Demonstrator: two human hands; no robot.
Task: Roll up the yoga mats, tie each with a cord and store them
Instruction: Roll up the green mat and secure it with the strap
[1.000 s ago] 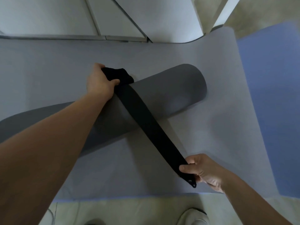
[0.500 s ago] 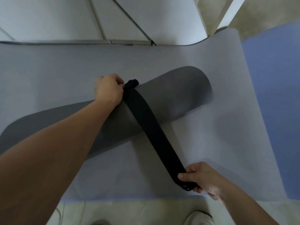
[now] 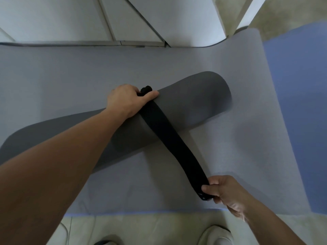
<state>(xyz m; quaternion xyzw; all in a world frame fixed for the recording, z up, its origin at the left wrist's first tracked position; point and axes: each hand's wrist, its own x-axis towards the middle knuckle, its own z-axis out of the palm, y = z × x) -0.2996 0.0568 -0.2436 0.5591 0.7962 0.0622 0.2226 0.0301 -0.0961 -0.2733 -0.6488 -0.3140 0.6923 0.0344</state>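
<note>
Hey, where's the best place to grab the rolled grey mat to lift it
Probably the rolled mat at its bare right-hand stretch, from above, fingers wrapping its curve: it lies flat on the lighter mat, clear of the black strap and left hand.

Just the one view here, worn on the head and tipped steeply down and slightly forward at the floor (image 3: 141, 225). It sits close enough that the left forearm (image 3: 62, 165) comes in from 8 o'clock and the right forearm (image 3: 265, 223) from 5 o'clock. The wide lens bows the edges. The rolled grey mat (image 3: 194, 106) is dead centre, the flat mat (image 3: 70, 71) meets the white panels (image 3: 53, 18) at 12 o'clock, and the shoes (image 3: 216, 235) peek in at 6 o'clock.
</note>
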